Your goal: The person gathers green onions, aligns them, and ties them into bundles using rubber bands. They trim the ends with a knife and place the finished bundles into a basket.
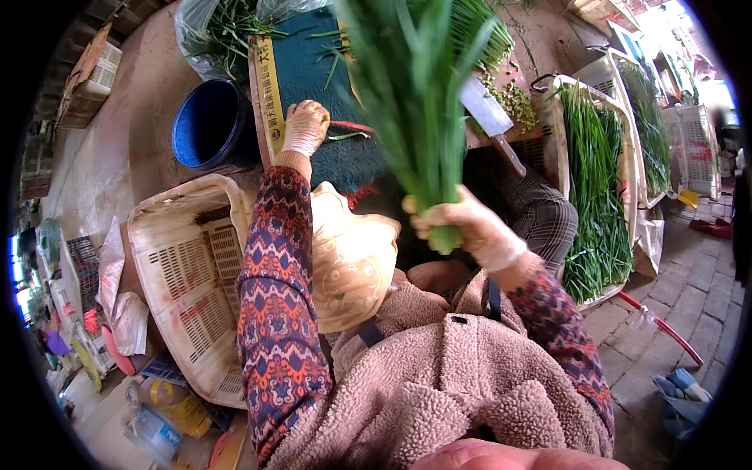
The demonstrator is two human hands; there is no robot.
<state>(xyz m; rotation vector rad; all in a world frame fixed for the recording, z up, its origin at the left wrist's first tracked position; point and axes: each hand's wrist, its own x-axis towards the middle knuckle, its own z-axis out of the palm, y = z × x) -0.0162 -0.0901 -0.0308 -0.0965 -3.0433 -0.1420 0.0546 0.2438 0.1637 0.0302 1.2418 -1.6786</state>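
Observation:
My right hand [470,226], in a thin glove, grips a bunch of long green leaves, likely garlic chives [420,153], near its lower end. The bunch stands up in front of me, blurred, and hides part of the work surface. My gloved left hand [306,126] is closed over the teal mat [346,161], with a thin red strip [351,125] running from its fingers toward the bunch. Where the strip ends is hidden behind the leaves. A pale loose leaf [349,136] lies just below it. To the right rests a cleaver [484,108], its handle pointing toward me.
A blue bucket [205,126] stands left of the mat, above a white plastic crate [182,264]. Another crate [628,176] full of green leaves is on the right. More bunched greens [487,41] and cut trimmings [517,103] lie at the back right. A clear bag [197,35] holds greens.

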